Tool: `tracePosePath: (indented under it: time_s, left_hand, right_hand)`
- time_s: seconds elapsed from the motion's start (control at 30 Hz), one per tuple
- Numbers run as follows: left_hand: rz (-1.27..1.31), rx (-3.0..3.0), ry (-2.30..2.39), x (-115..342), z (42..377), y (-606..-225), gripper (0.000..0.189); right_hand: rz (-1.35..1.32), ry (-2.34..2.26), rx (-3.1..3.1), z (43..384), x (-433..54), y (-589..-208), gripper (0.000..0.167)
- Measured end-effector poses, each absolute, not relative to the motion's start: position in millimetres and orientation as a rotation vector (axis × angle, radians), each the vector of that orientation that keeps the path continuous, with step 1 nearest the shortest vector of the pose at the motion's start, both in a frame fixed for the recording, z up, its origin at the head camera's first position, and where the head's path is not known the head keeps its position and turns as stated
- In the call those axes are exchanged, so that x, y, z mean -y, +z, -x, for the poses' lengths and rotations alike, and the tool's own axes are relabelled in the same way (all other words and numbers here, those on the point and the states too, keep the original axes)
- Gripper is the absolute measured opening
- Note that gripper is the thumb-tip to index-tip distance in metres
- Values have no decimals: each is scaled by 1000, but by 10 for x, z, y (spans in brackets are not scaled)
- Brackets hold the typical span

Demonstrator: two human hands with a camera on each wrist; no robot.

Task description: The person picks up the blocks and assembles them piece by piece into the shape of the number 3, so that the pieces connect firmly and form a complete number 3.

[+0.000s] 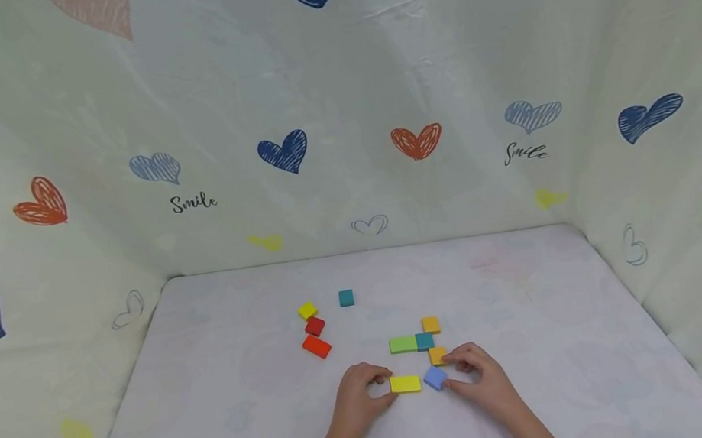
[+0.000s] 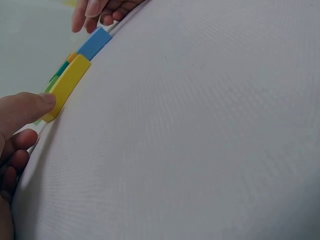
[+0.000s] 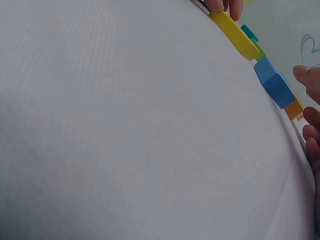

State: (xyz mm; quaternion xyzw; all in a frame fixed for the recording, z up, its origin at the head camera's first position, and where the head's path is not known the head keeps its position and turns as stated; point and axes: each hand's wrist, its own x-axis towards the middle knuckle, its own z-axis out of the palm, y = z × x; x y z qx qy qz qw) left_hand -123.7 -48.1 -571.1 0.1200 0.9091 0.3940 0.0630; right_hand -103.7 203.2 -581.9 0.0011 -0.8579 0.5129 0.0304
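On the table, my left hand point(image 1: 358, 396) pinches the left end of a yellow rectangular block point(image 1: 405, 384); in the left wrist view its thumb lies against the yellow block point(image 2: 70, 85). Just right of that sits a blue block point(image 1: 436, 377), turned at an angle. My right hand point(image 1: 484, 380) is beside it, thumb near its right corner and fingertips by an orange block point(image 1: 438, 355). A gap shows between the right thumb and the blue block point(image 3: 275, 84) in the right wrist view. Behind lie a green block point(image 1: 403, 345), a teal block point(image 1: 424, 341) and another orange block point(image 1: 431, 325).
Farther left are a small yellow block point(image 1: 307, 310), a small red block point(image 1: 315, 326), a longer red block point(image 1: 316, 346) and a separate teal block point(image 1: 346, 298). A pale cloth covers the table point(image 1: 229, 363). Heart-printed curtains point(image 1: 342, 81) enclose its back and sides.
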Motion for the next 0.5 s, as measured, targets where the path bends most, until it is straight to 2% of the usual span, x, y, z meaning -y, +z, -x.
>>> tracePosePath:
  time_s: [0.5]
  left_hand:
    - [-373, -2718, 1177, 513, 1261, -5718, 27]
  right_hand:
    - [2, 1602, 2649, 1039, -2037, -5806, 37]
